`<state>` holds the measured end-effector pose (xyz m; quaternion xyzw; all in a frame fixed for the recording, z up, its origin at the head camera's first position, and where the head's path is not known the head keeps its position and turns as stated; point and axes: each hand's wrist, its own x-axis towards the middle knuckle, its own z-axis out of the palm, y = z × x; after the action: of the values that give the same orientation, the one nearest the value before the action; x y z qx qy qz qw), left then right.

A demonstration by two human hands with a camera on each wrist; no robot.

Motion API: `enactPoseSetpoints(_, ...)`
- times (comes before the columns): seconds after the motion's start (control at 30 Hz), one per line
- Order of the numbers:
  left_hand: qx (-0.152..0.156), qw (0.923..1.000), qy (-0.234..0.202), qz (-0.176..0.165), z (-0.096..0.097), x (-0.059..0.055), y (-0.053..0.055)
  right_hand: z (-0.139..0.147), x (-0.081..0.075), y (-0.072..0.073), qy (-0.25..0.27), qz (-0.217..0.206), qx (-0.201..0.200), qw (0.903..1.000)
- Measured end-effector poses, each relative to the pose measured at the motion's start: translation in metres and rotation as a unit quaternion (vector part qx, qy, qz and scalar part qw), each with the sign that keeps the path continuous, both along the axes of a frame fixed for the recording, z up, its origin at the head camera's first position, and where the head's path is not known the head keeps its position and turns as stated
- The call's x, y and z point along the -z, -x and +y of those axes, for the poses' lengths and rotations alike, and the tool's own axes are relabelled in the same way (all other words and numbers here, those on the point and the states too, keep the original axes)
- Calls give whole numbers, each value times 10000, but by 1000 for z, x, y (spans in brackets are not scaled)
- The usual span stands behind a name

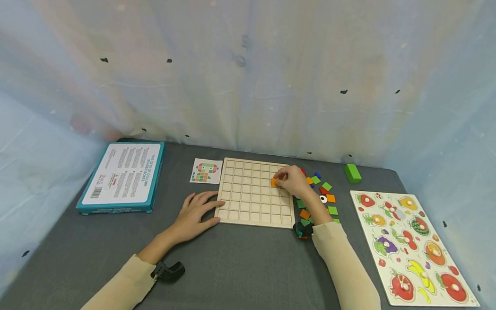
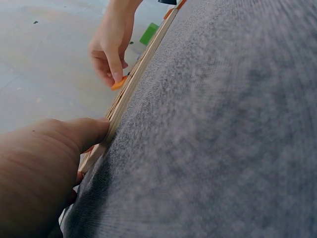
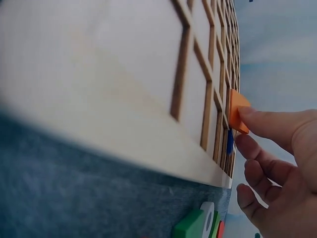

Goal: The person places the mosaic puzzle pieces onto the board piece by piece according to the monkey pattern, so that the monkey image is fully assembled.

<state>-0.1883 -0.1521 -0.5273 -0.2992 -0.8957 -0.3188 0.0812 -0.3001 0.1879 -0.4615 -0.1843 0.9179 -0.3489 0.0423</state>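
Note:
A wooden grid board (image 1: 249, 198) lies flat on the dark cloth. Over its right part, my right hand (image 1: 291, 180) pinches an orange square tile (image 3: 237, 110) between thumb and fingers. The tile is tilted at the grid; whether it touches a cell I cannot tell. A bit of blue (image 3: 230, 142) shows just below it, partly hidden. My left hand (image 1: 195, 216) lies with spread fingers at the board's left edge, its fingertips touching the frame. Left of the board's upper corner lies a pattern card (image 1: 200, 167) with coloured squares. Loose coloured tiles (image 1: 330, 198) are scattered right of the board, partly under my right forearm.
A teal-edged box (image 1: 123, 173) with printed text lies at the left. On the right is a fruit puzzle board (image 1: 412, 250), with a green block (image 1: 352, 173) behind it. A hanging sheet (image 1: 244, 79) closes off the back and sides.

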Motion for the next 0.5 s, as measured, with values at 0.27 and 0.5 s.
enactPoseSetpoints(0.27, -4, 10000, -13, 14, -1, -1, 0, -4, -1, 0, -478, 273, 16, 9985)
enactPoseSetpoints(0.5, -7, 10000, 2, -16, 1, -1, -1, 16, -5, 3, -111, 167, 571, 9982)
